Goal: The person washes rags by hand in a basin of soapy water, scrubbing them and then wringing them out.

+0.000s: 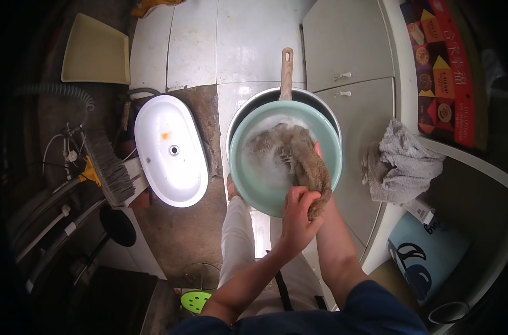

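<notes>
In front of me is a mint-green plastic basin [242, 184] of cloudy, soapy water [270, 178]. A soaked brown cloth [308, 157] lies bunched partly in the water and runs up over the basin's near right side. My left hand [299, 211] grips its near end above the rim, fingers curled over the fabric. My right hand [318, 149] is mostly hidden behind the cloth; only some fingertips show at its right edge. The cloth lies along this hand and wrist.
Beneath the basin is a wider metal vessel [232, 119]; a wooden handle [286, 73] sticks out beyond. Left are a white washbasin [170, 176] and a broom [109, 167]. A grey cloth [408, 163] hangs over the counter edge beside cabinet doors [354, 138].
</notes>
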`<state>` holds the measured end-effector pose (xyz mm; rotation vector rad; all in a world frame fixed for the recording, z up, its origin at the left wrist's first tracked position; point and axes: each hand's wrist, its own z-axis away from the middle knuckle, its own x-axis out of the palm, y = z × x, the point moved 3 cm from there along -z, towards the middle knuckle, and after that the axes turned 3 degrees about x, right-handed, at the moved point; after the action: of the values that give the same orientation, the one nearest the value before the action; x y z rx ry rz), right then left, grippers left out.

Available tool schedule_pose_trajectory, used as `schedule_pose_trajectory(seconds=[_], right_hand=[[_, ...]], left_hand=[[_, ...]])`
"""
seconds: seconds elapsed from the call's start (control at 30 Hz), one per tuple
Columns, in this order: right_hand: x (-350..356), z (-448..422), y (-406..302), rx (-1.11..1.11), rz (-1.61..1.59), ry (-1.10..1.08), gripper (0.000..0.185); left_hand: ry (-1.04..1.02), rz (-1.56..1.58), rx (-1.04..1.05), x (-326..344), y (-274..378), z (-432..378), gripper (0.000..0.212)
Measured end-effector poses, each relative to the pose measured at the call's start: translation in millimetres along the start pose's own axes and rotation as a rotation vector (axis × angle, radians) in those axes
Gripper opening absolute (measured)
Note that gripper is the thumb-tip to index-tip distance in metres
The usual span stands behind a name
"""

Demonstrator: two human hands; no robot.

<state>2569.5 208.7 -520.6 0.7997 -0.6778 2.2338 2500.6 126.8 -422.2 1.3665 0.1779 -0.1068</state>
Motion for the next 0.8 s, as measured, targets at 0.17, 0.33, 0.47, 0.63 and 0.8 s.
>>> schedule_pose_trajectory(seconds=[0.17,0.33,0.47,0.63,0.8], right_hand=[[-27.0,-4.6,7.7,0.139,-0.126,-0.042,0.040],[-48.4,-5.3,18.0,-0.008,0.052,0.096,0.037],[-46.3,0.6,24.6,-0.054,0.024,0.371,0.032],[-59.2,-5.5,26.5,-0.115,0.116,0.306,0.034],[-18.7,10.0,-11.8,-0.302,0.184,0.353,0.043]], left_hand=[[0.057,-0.251,0.106,-1.9,-7.2,-13.1,0.044],[0.094,-0.306,-0.013,1.4,-54.2,-47.6,0.044],[0.152,-0.076,-0.270,-2.3,-96.0,-62.2,0.035],[0.047,0.338,-0.602,-5.2,-191.0,-90.1,0.048],[0.138,0.651,-0.684,-19.3,-205.4,-102.1,0.055]])
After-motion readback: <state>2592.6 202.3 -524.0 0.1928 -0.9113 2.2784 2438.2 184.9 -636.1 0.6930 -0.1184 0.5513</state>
